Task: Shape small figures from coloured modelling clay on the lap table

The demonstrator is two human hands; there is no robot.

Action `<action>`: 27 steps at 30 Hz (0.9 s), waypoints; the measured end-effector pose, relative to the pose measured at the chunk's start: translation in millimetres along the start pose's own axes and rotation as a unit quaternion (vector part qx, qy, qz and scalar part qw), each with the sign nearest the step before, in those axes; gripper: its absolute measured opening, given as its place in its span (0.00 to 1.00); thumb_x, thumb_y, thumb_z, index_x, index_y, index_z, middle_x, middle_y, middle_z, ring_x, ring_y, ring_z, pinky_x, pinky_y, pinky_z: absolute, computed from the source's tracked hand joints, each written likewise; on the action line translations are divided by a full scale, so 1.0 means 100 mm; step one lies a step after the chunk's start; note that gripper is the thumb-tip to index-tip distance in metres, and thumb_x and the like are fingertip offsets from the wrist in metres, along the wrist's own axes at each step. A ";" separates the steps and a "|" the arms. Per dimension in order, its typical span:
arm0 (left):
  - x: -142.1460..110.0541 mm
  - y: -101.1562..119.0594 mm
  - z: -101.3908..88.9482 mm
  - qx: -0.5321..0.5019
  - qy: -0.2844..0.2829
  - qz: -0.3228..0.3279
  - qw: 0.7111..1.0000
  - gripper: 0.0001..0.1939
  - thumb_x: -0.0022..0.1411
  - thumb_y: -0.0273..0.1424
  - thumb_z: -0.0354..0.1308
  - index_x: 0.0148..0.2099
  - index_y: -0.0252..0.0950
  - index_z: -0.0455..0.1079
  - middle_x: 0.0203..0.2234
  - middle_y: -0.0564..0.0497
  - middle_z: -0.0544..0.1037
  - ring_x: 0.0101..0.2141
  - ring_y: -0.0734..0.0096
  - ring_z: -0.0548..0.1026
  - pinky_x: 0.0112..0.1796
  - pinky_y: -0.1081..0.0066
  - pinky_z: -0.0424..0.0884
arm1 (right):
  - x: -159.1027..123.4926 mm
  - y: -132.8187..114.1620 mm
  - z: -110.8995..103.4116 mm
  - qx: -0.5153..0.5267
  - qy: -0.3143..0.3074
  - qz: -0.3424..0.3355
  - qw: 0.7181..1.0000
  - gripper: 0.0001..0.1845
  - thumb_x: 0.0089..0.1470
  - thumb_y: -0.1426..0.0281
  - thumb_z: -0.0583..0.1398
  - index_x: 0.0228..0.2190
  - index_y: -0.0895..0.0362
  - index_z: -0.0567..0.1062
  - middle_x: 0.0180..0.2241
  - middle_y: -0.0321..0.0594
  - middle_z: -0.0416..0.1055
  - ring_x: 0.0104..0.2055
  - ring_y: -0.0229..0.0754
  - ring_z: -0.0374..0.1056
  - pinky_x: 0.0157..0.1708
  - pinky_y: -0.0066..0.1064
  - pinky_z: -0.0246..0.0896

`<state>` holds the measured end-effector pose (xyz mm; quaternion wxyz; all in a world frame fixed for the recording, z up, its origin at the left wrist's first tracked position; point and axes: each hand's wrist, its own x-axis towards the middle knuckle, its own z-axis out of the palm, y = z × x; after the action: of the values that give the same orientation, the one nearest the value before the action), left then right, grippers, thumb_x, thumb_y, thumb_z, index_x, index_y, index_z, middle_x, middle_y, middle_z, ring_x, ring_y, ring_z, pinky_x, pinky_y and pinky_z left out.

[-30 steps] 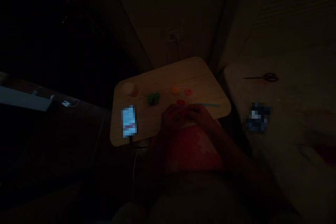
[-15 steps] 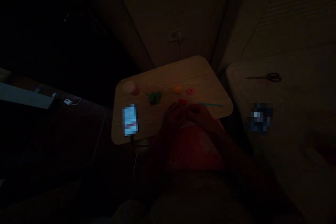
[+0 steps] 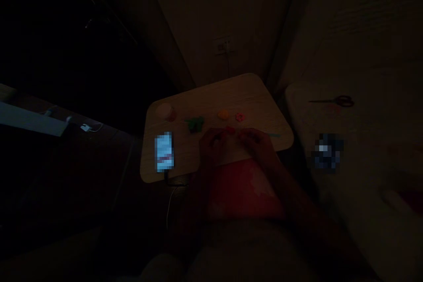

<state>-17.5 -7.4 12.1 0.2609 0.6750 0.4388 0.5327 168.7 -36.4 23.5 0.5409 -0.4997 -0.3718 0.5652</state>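
In dim light, my left hand (image 3: pixel 210 140) is over the front of a small wooden table, its fingers curved with a gap between thumb and fingers. Its fingertips come close to a red lump (image 3: pixel 230 130) on the tabletop; whether they touch is too dark to tell. To the right, my right hand (image 3: pixel 256 139) has its fingertips pinched together, with a small reddish bit at the tips. Beyond the hands lie an orange lump (image 3: pixel 223 115) and a pink flower-shaped piece (image 3: pixel 239 117). A green clump (image 3: pixel 195 124) sits left of them. A blue-green strip (image 3: pixel 275 135) is partly covered by my right hand.
On the table (image 3: pixel 185 163) are a lidded tub (image 3: pixel 165 112) and a lit phone (image 3: pixel 164 152) with a cable. Scissors (image 3: pixel 332 101) and a blurred dark item (image 3: pixel 328 152) lie on the pale surface at right. A wall socket (image 3: pixel 222 45) is behind the table.
My hands, close together before, have moved apart, the left one leftward and the right one slightly rightward. More of the strip is now covered. The view has shifted slightly.
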 end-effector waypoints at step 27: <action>0.00 -0.02 -0.01 -0.042 -0.064 -0.120 0.990 0.11 0.67 0.35 0.63 0.34 0.36 0.81 0.24 0.53 0.79 0.25 0.73 0.73 0.27 0.73 0.70 | -0.02 0.02 -0.01 -0.105 0.005 -0.028 0.994 0.17 0.54 0.57 0.64 0.34 0.58 0.85 0.21 0.36 0.72 0.21 0.37 0.61 0.21 0.29 0.54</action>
<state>-19.4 -6.6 10.4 0.3784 0.6386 0.4763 0.4713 168.9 -38.5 21.5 0.5026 -0.5460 -0.4401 0.5055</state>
